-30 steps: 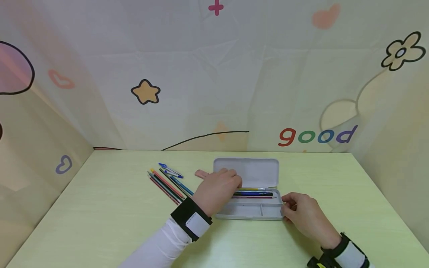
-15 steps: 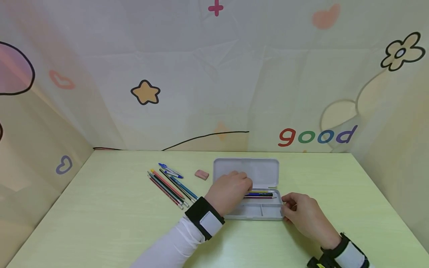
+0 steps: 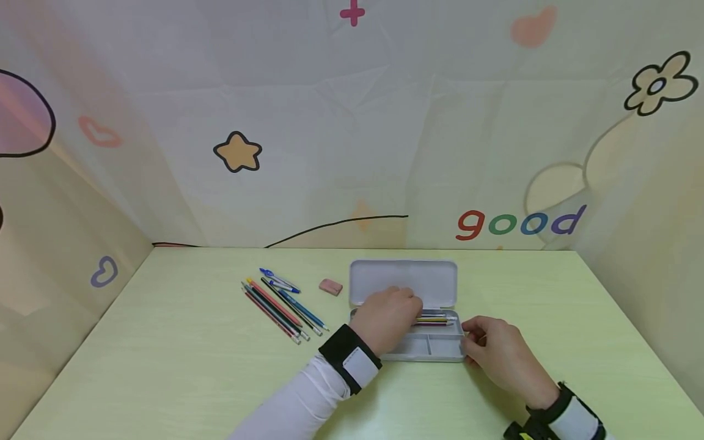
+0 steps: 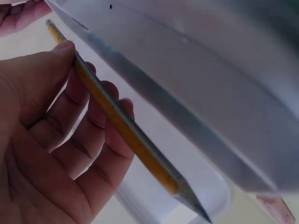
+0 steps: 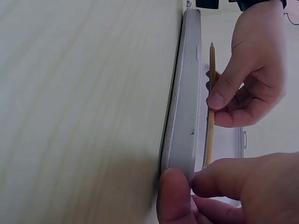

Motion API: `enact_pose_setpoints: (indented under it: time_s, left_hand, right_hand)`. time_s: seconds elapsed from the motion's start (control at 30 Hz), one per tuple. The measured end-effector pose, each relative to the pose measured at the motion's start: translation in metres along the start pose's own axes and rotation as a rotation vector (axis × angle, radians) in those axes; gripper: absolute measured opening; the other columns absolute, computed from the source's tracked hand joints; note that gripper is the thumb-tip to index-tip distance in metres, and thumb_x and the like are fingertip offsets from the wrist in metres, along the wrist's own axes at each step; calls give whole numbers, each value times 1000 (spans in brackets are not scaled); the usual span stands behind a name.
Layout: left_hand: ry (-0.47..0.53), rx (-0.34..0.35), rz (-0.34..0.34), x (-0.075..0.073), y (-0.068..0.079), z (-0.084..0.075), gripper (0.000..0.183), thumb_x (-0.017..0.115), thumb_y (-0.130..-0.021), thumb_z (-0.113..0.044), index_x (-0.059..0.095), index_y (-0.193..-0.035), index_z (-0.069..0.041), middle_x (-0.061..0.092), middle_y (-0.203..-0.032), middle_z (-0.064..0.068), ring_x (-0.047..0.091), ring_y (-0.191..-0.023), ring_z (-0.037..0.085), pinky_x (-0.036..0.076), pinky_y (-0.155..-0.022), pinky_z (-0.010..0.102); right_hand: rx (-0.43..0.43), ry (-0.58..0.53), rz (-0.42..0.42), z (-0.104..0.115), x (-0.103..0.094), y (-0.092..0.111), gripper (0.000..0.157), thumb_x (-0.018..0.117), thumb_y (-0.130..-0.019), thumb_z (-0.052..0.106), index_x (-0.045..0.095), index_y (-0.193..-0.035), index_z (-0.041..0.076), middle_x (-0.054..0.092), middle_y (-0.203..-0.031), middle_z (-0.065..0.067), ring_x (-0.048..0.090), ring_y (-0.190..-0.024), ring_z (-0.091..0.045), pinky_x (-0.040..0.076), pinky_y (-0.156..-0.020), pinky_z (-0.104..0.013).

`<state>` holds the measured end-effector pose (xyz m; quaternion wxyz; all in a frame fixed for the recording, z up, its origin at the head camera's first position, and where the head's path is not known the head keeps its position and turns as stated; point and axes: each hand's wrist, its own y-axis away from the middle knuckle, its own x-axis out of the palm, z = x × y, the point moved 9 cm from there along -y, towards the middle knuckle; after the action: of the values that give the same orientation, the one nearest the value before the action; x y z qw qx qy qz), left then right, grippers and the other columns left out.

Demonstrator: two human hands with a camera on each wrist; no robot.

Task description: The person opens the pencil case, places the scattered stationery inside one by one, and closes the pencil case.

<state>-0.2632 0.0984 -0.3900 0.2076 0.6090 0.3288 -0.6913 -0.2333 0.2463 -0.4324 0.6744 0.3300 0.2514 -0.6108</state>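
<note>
My left hand (image 3: 387,318) grips a yellow pencil with a dark stripe (image 4: 122,125), low over the opened grey pencil case (image 3: 403,283). In the left wrist view its sharpened tip points to the lower right, and the thumb presses near the eraser end. At the case's right end, my right hand (image 3: 497,351) pinches the edge between thumb and fingers; the right wrist view shows the side wall (image 5: 184,112) there. A dark red pencil (image 3: 431,324) lies in the case's rear compartment. My left hand hides much of the case's left half.
Several pencils (image 3: 275,308) lie fanned out on the table left of the case. Two blue-and-white pens (image 3: 280,282) are behind them. A pink eraser (image 3: 330,286) sits between the pens and the raised lid. A printed cloth (image 3: 330,153) hangs behind the table.
My left hand has shifted right along the case, uncovering the eraser and the ends of the loose pencils. The blue pencil seen in the case is now hidden. My right hand stays put.
</note>
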Motion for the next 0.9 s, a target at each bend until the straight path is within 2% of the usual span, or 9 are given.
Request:
enact_pose_setpoints:
  time_s: [0.33,0.53,0.9]
  left_hand:
    - [13,-7,21,12,-2,-3,7,69,-92,-15,72,-93,-21,60,-82,-9,54,-72,8,47,-59,22]
    - [18,-12,32,18,-2,-3,7,71,-91,-17,73,-97,-20,62,-84,-8,55,-72,8,48,-61,22]
    - [22,-31,13,19,-1,0,5,70,-92,-19,72,-95,-22,62,-83,-9,55,-73,8,48,-58,24]
  right_hand:
    - [0,8,-3,0,1,0,26,63,-93,7,64,-116,-4,58,-81,-4,56,-68,-15,50,-57,-26]
    - [5,16,4,-1,1,-1,27,64,-94,9,63,-118,-4,58,-83,-4,55,-69,-15,50,-57,-27]
    - [-6,35,0,0,1,-1,27,63,-94,8,64,-118,-4,59,-84,-4,55,-71,-16,50,-58,-27]
